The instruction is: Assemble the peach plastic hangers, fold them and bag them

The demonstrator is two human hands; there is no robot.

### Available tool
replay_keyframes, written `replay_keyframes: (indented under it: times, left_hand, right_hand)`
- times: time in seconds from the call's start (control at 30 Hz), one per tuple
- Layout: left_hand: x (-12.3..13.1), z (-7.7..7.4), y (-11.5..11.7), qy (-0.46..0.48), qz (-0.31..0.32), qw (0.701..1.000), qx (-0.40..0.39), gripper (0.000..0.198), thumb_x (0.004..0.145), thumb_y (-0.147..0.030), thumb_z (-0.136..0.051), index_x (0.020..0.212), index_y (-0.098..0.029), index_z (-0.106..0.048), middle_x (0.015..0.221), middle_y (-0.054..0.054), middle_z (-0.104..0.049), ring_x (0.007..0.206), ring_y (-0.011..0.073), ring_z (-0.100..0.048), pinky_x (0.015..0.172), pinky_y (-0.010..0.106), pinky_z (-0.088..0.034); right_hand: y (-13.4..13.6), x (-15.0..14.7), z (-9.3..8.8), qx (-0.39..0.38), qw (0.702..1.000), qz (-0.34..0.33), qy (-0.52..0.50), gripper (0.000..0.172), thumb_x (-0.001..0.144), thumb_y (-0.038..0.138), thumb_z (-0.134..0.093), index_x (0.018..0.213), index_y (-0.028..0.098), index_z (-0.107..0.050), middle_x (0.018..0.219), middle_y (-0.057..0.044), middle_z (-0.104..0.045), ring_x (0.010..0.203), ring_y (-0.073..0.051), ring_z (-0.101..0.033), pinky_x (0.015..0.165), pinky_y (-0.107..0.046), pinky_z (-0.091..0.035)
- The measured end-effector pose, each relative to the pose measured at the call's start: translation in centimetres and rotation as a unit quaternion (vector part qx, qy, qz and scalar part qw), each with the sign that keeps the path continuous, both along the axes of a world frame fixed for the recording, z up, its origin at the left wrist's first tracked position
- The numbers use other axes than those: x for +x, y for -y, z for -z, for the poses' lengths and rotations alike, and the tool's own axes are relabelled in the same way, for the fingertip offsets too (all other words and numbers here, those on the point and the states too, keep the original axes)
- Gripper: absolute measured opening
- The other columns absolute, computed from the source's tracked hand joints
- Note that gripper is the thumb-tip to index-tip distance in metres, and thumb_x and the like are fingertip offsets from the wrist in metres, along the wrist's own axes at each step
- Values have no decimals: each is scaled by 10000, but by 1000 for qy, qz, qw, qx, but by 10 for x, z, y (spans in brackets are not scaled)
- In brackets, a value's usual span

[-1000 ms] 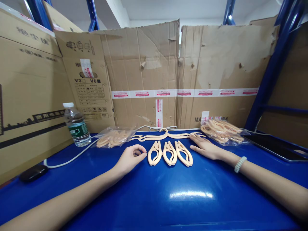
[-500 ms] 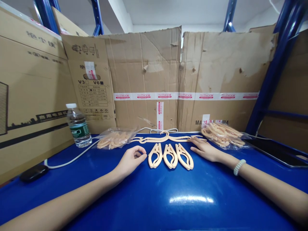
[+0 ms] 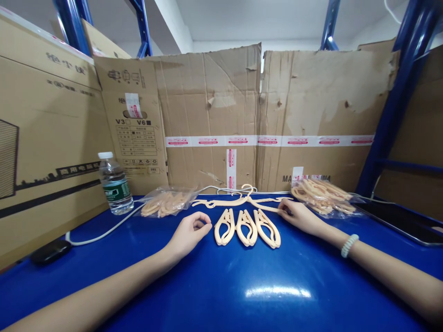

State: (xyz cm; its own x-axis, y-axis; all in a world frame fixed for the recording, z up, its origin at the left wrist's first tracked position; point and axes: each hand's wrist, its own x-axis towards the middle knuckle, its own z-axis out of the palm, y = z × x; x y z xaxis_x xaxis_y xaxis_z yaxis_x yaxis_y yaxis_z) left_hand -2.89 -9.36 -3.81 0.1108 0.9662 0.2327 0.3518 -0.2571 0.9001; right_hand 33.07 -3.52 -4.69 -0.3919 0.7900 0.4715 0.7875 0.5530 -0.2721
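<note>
1. Hands rest on a glossy blue table (image 3: 242,286), with both forearms lying along it from the near edge.
2. The right hand (image 3: 302,216) is right of centre. Its fingers are curled and closed on the right tip of the unfolded hanger (image 3: 238,201).
3. That peach hanger lies spread left to right across the far middle of the table, with its hook pointing toward the cardboard boxes (image 3: 211,115).
4. The left hand (image 3: 192,230) lies left of centre, loosely curled with the thumb tip meeting the forefinger. It holds nothing that can be seen.
5. Three folded hangers (image 3: 246,227) lie side by side between the hands, just right of the left hand and nearer than the unfolded one.
6. A bead bracelet (image 3: 349,245) sits on the right wrist.
7. Two clear bags of peach parts lie at the far edge, the left bag (image 3: 166,201) and the right bag (image 3: 321,194).
8. A water bottle (image 3: 116,184) stands upright at the far left, with a white cable (image 3: 104,233) running past it and a black device (image 3: 50,251) nearer on the left.
9. A dark tablet (image 3: 398,214) lies flat at the right.
</note>
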Motion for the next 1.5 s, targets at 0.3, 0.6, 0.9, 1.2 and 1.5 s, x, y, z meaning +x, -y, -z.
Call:
replay_keyframes:
  times: [0.3, 0.6, 0.9, 1.2, 1.5]
  left_hand:
    - [0, -2, 2, 21, -5, 1000, 7, 247, 631, -376, -643, 755, -172, -582, 595, -33, -543, 563, 130, -489, 540, 241, -338]
    - [3, -5, 6, 89, -30, 995, -20, 567, 676, -318, -660, 1194, -172, -481, 1241, 138, -576, 875, 197, -654, 790, 337, -513]
    - [7, 0, 10, 73, 59, 996, -4, 758, 706, -328, -717, 1348, -217, -329, 1257, 120, -529, 816, 159, -644, 734, 311, -526]
    - [8, -4, 14, 9, 106, 993, 45, 460, 844, -418, -566, 1223, -163, -517, 1032, 89, -672, 985, 230, -621, 868, 339, -459]
    - [8, -8, 15, -15, 78, 996, 38, 426, 818, -482, -548, 1082, -152, -601, 797, 45, -658, 670, 174, -556, 579, 263, -395]
  right_hand:
    - [16, 28, -36, -75, 991, -26, -108, 350, 853, 527, -529, 944, 190, -559, 718, -47, -655, 636, -196, -634, 609, -339, -527]
    - [43, 22, -59, -176, 973, -85, -123, 377, 843, 561, -594, 900, 189, -572, 743, -46, -658, 701, -194, -635, 659, -332, -526]
    - [56, 0, -51, -238, 958, -135, -88, 264, 881, 453, -557, 879, 190, -539, 636, 16, -578, 586, -149, -581, 550, -278, -479]
    - [61, -13, -49, -205, 966, -142, -72, 249, 892, 410, -545, 972, 180, -597, 714, -12, -626, 601, -150, -587, 539, -267, -495]
    - [54, -11, -45, 97, 986, -82, 112, 208, 912, 250, -480, 948, 203, -679, 812, -97, -668, 789, -237, -611, 664, -332, -491]
